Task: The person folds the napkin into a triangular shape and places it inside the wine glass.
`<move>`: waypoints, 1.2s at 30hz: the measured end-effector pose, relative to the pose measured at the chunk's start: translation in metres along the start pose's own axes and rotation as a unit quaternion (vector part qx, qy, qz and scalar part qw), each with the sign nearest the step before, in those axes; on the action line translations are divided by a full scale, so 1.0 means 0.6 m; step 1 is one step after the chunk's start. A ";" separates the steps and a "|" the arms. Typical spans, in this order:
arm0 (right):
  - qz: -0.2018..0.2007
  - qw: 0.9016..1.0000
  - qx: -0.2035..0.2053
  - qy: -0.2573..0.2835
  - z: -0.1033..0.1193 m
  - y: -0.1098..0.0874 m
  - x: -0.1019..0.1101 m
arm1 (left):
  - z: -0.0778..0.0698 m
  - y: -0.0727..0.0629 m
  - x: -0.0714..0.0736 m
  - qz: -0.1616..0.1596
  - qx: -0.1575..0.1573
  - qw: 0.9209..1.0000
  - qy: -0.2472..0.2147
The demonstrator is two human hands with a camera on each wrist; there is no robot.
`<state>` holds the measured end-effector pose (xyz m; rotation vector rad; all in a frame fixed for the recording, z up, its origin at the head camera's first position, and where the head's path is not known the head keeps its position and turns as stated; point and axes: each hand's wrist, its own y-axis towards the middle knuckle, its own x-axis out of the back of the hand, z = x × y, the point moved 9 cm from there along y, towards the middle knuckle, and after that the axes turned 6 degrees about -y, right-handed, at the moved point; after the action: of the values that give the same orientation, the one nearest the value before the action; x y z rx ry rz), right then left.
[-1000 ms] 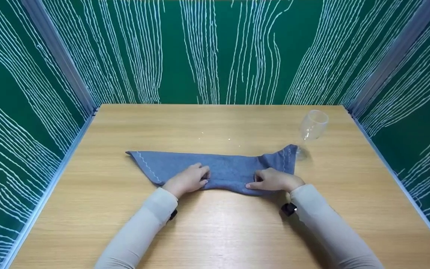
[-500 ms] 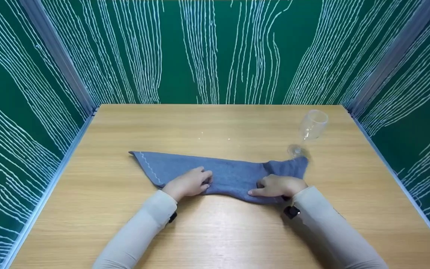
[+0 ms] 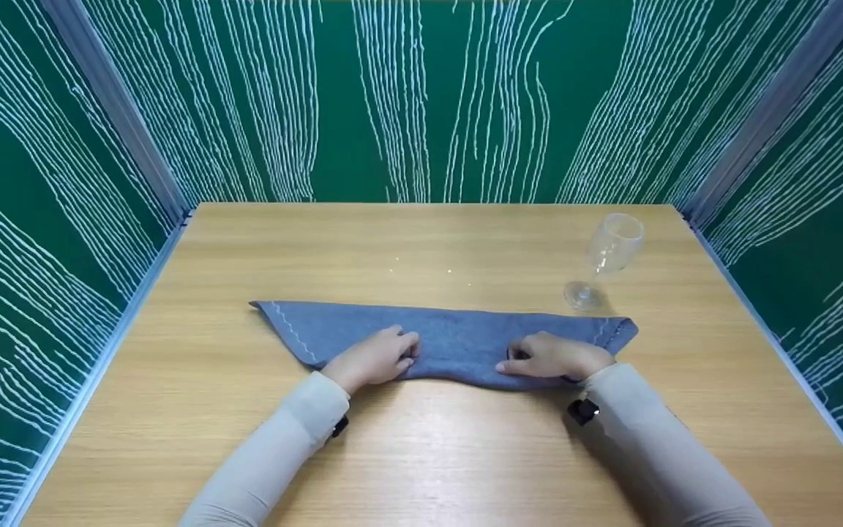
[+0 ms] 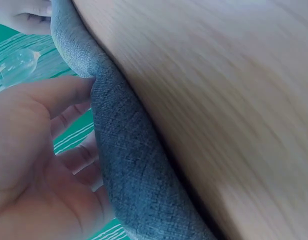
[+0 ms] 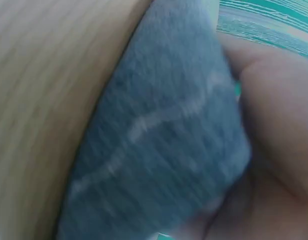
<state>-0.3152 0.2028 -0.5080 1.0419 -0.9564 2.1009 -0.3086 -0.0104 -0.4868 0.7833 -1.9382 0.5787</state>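
On the wooden table (image 3: 421, 454), my left hand (image 3: 372, 359) and right hand (image 3: 555, 356) pinch a folded blue cloth (image 3: 451, 337).
No writing shows; bare wood surrounds it, wine glass (image 3: 604, 260) just beyond.

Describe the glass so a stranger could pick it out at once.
On the wooden table, look to the far right corner, just beyond the right tip of the blue cloth. There stands a stemmed glass, the only clear, upright thing here.
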 end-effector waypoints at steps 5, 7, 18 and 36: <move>0.018 0.999 0.033 0.021 0.003 -0.006 0.000 | 0.000 0.001 -0.001 -0.008 -0.003 1.000 0.004; 0.012 0.999 0.043 0.014 0.003 -0.004 0.002 | 0.000 0.002 -0.001 -0.012 -0.003 1.000 0.003; -0.053 0.997 0.054 -0.006 -0.015 0.016 0.020 | 0.004 0.015 0.001 -0.036 0.002 0.999 -0.005; -0.087 0.993 0.079 0.001 -0.018 0.019 0.028 | -0.001 0.020 0.017 -0.077 -0.001 0.993 0.088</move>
<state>-0.3369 0.2086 -0.5025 1.1568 -0.6814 2.0574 -0.3209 -0.0046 -0.4787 0.8429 -1.7001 0.5329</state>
